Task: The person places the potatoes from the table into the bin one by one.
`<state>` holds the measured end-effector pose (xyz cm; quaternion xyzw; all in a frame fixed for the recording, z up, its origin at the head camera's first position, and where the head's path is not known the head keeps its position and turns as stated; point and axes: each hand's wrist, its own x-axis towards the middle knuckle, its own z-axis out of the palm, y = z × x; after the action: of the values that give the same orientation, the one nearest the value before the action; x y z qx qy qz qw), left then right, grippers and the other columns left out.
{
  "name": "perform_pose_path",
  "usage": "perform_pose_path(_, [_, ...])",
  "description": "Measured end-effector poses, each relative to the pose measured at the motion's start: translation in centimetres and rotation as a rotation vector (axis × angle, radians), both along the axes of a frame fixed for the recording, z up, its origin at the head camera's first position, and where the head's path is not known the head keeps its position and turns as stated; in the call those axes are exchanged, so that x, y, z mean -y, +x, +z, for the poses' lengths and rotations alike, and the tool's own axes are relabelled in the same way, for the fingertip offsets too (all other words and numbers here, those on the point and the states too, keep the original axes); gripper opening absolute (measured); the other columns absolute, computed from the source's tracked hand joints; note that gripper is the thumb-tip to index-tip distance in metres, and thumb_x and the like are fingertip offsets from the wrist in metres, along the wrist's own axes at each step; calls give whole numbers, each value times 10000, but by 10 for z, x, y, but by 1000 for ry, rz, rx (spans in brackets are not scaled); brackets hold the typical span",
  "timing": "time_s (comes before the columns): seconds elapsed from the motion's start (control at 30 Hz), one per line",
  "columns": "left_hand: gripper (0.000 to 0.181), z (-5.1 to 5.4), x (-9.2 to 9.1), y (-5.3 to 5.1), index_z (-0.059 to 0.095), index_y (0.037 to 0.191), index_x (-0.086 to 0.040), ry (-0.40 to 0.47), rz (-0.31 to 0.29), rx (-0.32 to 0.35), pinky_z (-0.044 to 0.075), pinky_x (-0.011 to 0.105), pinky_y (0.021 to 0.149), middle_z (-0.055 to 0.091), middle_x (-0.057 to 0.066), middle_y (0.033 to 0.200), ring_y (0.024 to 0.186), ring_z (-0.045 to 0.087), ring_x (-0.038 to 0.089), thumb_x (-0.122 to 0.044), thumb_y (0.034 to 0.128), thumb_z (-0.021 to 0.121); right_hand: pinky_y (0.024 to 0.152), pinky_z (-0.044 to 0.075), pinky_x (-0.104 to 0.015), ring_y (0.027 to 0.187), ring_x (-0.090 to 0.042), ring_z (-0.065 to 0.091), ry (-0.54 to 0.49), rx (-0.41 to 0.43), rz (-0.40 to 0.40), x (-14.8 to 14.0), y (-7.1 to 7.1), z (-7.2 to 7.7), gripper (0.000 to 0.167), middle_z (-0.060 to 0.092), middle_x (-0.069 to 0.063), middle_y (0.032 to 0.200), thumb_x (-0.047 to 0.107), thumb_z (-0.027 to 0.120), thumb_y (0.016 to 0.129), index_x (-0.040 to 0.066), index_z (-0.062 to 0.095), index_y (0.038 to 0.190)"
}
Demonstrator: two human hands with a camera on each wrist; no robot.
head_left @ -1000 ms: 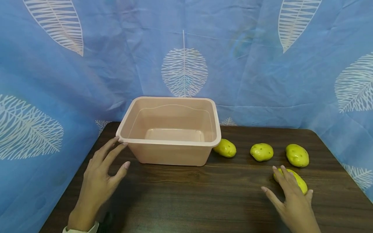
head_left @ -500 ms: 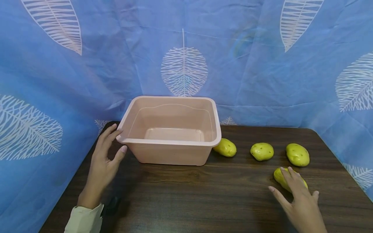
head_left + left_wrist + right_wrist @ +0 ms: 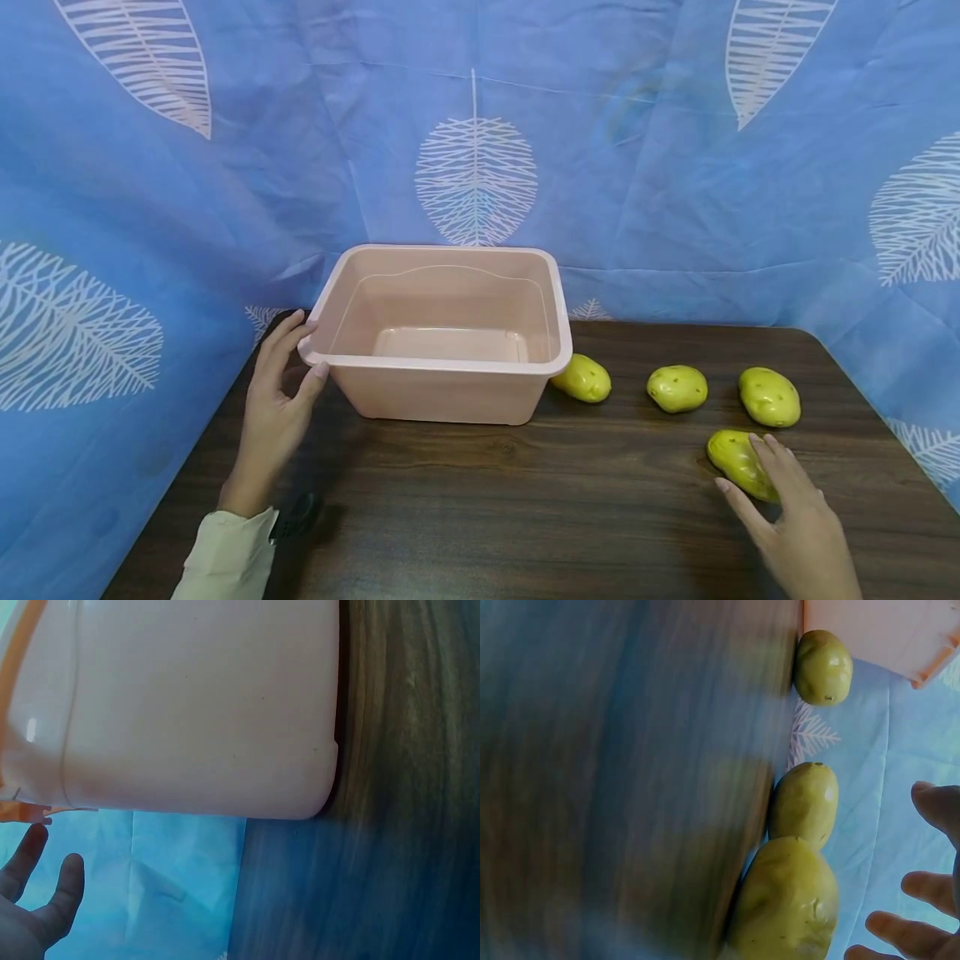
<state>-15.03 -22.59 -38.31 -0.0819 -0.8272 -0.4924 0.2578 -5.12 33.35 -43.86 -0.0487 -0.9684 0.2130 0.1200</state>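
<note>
A pale pink plastic bin point(image 3: 431, 392) stands on the dark wooden table. My left hand point(image 3: 270, 417) is at its front left corner, fingertips and thumb against the rim, fingers fairly straight. In the left wrist view, one fingertip of the left hand point(image 3: 34, 900) meets the rim's corner and another stays apart from it. My right hand point(image 3: 798, 508) is spread beside and partly over the nearest yellow-green potato point(image 3: 735, 458), without closing round it. In the right wrist view, the right hand's fingers point(image 3: 911, 934) show apart from the big potato point(image 3: 787, 900).
More potatoes lie behind: one at the right point(image 3: 769, 397), a middle potato point(image 3: 677, 388), and a potato point(image 3: 585, 379) partly hidden by the bin. A blue cloth point(image 3: 637, 167) with white leaf prints hangs behind the table point(image 3: 487, 517).
My left hand has moved forward and right, up to the bin's corner. My right hand has shifted a little right and back toward me, uncovering more of the nearest potato. Bin and potatoes look unmoved.
</note>
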Motion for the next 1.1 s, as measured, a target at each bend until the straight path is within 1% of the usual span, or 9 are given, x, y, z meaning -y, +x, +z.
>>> perform_pose_path(0.07, [519, 0, 0, -1, 563, 1506, -191, 13, 3, 2, 432, 343, 1061, 382, -107, 1662, 1517, 355, 136, -68, 1010, 657, 958, 285, -866, 1400, -672, 305, 9, -20, 0, -3, -1, -1, 751, 292, -405, 1607, 308, 662, 1040, -42, 310, 1603])
perform_pose_path(0.1, [513, 0, 0, -2, 567, 1502, -189, 18, 5, 3, 433, 335, 1066, 386, -108, 1660, 1511, 359, 123, -70, 1010, 657, 941, 312, -855, 1378, -677, 330, 15, -31, -1, -4, -2, -1, 756, 308, -408, 1597, 303, 678, 1030, -43, 320, 1599])
perform_pose_path(0.3, [505, -2, 0, -6, 584, 1484, -150, 45, -23, -25, 404, 147, 1048, 410, -27, 1657, 1479, 392, 115, -35, 998, 662, 870, 387, -794, 1224, -692, 433, 40, -59, -5, -14, -5, -3, 762, 354, -424, 1558, 262, 728, 996, -58, 353, 1577])
perform_pose_path(0.4, [497, -2, 0, -7, 594, 1476, -160, 37, -19, -25, 400, 149, 1056, 421, -42, 1649, 1480, 394, 124, -44, 999, 668, 863, 388, -792, 1207, -693, 441, 33, -57, -4, -19, -6, -5, 756, 358, -427, 1552, 248, 723, 999, -52, 347, 1582])
perform_pose_path(0.6, [472, -4, 0, -8, 610, 1463, -188, 37, 3, 7, 410, 222, 1094, 437, -102, 1629, 1483, 395, 120, -76, 1009, 669, 897, 370, -788, 1246, -684, 425, -5, -43, -1, -27, -8, -7, 769, 349, -413, 1568, 248, 713, 1008, -8, 316, 1613])
perform_pose_path(0.83, [445, -5, -2, -10, 611, 1457, -181, 69, 3, 26, 412, 173, 1027, 434, -98, 1633, 1458, 414, 113, -90, 1024, 656, 956, 315, -807, 1299, -680, 384, -44, -25, 5, -30, -12, -7, 766, 329, -405, 1586, 265, 716, 1007, 11, 326, 1616])
perform_pose_path(0.93, [437, -4, -2, -10, 618, 1449, -186, 66, 9, 49, 433, 262, 1083, 432, -111, 1631, 1463, 411, 119, -104, 1022, 666, 950, 320, -801, 1293, -679, 391, -62, -23, 27, -35, -15, -9, 760, 344, -402, 1579, 257, 732, 997, 20, 350, 1609])
perform_pose_path(1.0, [436, -4, -2, -10, 622, 1442, -186, 64, 11, 64, 434, 391, 1155, 432, -110, 1630, 1480, 408, 148, -109, 1016, 677, 940, 321, -801, 1299, -681, 386, -87, -13, 38, -39, -17, -10, 759, 339, -393, 1590, 264, 734, 996, 36, 355, 1613])
perform_pose_path(1.1, [439, -3, -2, -11, 625, 1435, -178, 70, 11, 69, 407, 589, 1170, 438, -100, 1626, 1491, 407, 175, -107, 1007, 691, 943, 318, -804, 1322, -683, 365, -119, 16, 29, -43, -20, -11, 761, 320, -382, 1609, 282, 735, 996, 48, 360, 1614])
